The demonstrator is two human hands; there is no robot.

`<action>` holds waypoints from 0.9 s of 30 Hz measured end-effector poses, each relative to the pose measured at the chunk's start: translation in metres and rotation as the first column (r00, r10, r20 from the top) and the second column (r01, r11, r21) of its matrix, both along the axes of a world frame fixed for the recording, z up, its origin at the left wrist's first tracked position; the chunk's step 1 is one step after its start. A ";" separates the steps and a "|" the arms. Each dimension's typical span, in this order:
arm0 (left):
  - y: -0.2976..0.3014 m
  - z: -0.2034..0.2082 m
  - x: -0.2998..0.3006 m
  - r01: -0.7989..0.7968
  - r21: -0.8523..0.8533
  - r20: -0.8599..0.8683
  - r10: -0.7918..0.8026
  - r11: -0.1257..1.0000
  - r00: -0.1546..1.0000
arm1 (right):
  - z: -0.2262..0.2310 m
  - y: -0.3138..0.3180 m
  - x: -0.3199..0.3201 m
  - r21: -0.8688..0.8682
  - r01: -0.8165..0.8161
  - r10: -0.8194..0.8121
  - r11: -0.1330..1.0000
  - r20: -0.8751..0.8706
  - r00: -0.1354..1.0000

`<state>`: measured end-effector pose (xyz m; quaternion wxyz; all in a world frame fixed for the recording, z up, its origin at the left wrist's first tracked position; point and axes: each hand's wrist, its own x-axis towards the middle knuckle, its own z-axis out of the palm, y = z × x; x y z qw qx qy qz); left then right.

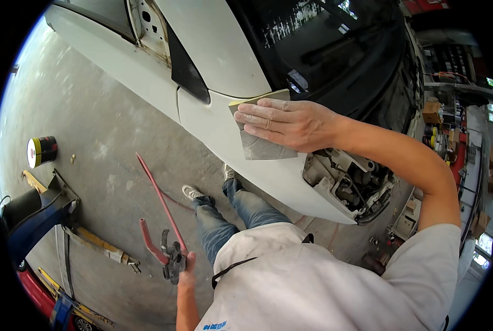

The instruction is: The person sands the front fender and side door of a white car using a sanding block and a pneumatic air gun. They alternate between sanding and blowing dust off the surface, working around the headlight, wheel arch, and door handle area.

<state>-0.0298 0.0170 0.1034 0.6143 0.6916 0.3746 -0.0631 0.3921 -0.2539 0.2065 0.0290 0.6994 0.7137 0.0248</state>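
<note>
the right arm (pixel 392 142) reaches up and out to the front, with its elbow (pixel 444 179) bent out at the right side and its wrist (pixel 339 127) almost straight, and the right hand (pixel 296 124) lies flat with its back up. its fingers (pixel 257 122) are long and close to each other, point to the left and have pale dust on them. the left arm (pixel 187 309) hangs low, near the body, with its forearm pointing forward, and the left hand (pixel 189 263) is curled in a grip, but most of its fingers are hard to see.
</note>
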 end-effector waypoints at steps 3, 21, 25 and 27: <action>0.002 0.003 0.002 -0.010 -0.011 0.044 0.010 1.000 0.999 | -0.001 -0.002 0.000 0.034 0.012 -0.012 0.999 -0.008 1.000; -0.006 0.001 0.009 0.024 -0.038 0.034 -0.023 0.999 0.999 | -0.011 0.032 -0.019 0.100 0.129 -0.132 0.987 0.025 0.991; -0.006 0.000 0.001 -0.026 -0.032 0.022 0.027 0.999 0.999 | 0.000 0.008 -0.015 0.064 0.122 -0.119 0.991 -0.037 0.992; -0.005 -0.002 -0.005 -0.040 -0.025 0.040 0.041 0.999 0.998 | 0.002 0.004 -0.021 0.016 0.138 -0.138 0.990 0.009 0.990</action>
